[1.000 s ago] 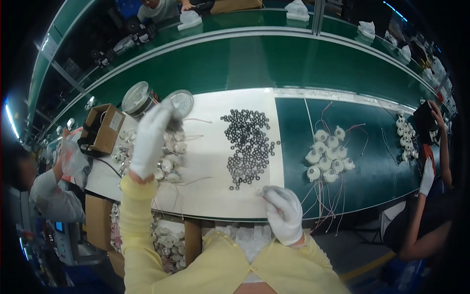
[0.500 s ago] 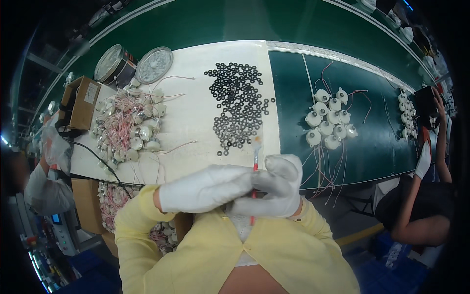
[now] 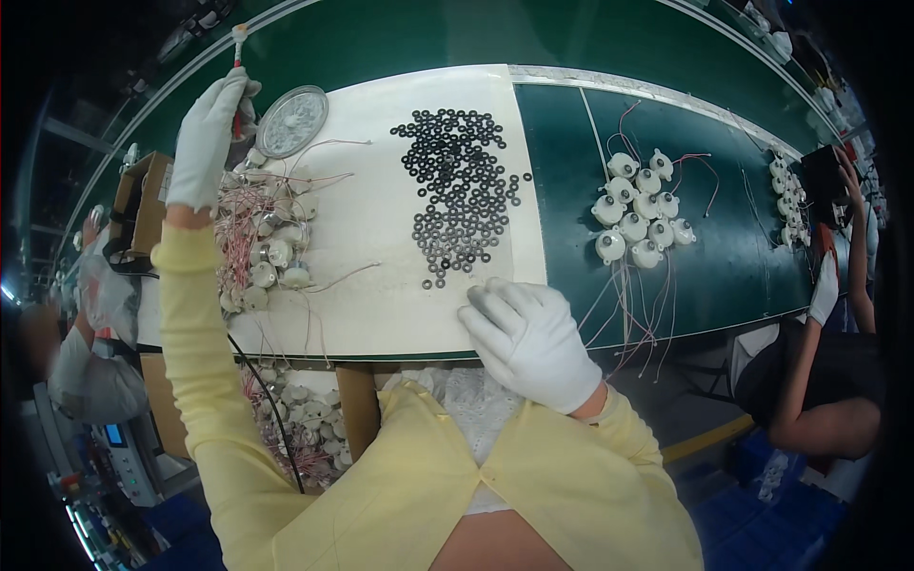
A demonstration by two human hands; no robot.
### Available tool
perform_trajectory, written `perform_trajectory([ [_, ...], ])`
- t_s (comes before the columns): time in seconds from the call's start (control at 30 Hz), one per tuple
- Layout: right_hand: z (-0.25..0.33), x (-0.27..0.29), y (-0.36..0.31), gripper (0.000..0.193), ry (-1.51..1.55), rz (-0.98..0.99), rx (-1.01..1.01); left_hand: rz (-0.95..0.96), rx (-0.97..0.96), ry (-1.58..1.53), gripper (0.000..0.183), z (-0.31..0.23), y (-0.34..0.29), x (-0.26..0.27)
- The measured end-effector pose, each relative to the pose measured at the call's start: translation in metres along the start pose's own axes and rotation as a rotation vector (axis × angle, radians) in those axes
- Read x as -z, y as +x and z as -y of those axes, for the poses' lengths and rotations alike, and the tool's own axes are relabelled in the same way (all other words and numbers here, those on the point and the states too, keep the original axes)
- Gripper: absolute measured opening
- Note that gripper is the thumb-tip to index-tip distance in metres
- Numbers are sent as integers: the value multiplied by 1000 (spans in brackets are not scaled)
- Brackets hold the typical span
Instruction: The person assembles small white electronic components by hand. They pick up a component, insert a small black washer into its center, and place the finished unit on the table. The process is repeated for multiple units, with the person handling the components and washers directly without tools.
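Note:
My left hand (image 3: 207, 138), in a white glove, is stretched to the far left, closed around a small brush (image 3: 239, 49) with a red handle and its bristles pointing up. It largely covers the tin beside the round metal lid (image 3: 292, 122). My right hand (image 3: 536, 344), also gloved and smudged grey, is at the table's near edge. Its fingers are loosely bent and slightly apart, with no object visible in them. Just beyond it spread many small black rings (image 3: 452, 190). White round motors with wires (image 3: 271, 233) lie heaped below my left hand.
On the green surface to the right stands a cluster of white motors (image 3: 640, 211) with trailing wires. A cardboard box (image 3: 150, 205) is at the left edge, and a black cable (image 3: 255, 366) hangs down. Another person's gloved hand (image 3: 824, 288) is at far right.
My hands were together in front of me with the brush upright between them. My left hand has since carried the brush to the far left; my right hand has turned over near the table edge.

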State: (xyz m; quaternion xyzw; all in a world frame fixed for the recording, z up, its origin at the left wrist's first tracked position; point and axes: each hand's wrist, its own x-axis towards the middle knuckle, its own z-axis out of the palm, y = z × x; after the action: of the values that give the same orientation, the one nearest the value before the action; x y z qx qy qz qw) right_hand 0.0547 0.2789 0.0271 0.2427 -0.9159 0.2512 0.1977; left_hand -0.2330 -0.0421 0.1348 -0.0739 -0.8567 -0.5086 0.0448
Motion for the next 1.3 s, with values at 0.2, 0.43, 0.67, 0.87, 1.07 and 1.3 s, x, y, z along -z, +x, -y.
perform_trajectory([
  [0.2, -9, 12, -14, 35, -241, 22, -164, -80, -198, 885, 44, 27, 37, 13],
  [0.43, -7, 4, -5, 36, -147, 27, -88, 126, -126, 1372, 37, 38, 57, 5],
  [0.67, -11, 3, -4, 35, -76, -68, -88, 349, 57, 1432, 45, 88, 76, 1],
  [0.87, -29, 26, -23, 38, 67, -358, -243, -74, -451, 1275, 66, 1, 21, -20],
  [1.07, -27, 30, -35, 35, 195, -313, -183, 271, -1122, 876, 80, -95, -62, -120],
  [1.3, -24, 18, -18, 47, -88, -103, -273, 628, -1018, 1029, 102, -82, -83, -222],
])
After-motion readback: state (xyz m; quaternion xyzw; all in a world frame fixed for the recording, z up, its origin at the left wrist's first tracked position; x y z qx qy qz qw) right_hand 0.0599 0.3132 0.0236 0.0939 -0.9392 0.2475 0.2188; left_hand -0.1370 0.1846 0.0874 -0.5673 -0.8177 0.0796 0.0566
